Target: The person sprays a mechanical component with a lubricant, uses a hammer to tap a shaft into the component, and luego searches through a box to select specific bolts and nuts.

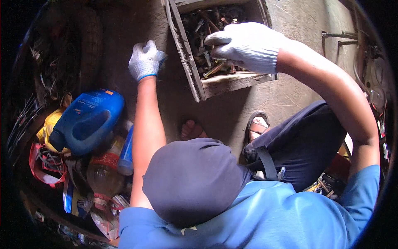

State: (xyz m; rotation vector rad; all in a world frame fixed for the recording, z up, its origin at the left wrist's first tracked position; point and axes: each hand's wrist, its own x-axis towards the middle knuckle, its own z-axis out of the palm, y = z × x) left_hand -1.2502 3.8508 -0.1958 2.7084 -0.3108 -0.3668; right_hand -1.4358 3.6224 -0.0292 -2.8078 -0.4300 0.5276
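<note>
White knit gloves cover both hands over a wooden box of jumbled metal hardware on the floor. My right hand dips over the box, fingers curled; whether they clamp on a piece, I cannot tell. My left hand is bunched outside the left wall, apart from it, its grip equally unclear. Good picking, I judge, means taking one piece by its shank and lifting it clear of the tangle. One yellowish bolt lies inside, by the near wall, its long axis slanting from near left to far right; which way its head points is uncertain.
</note>
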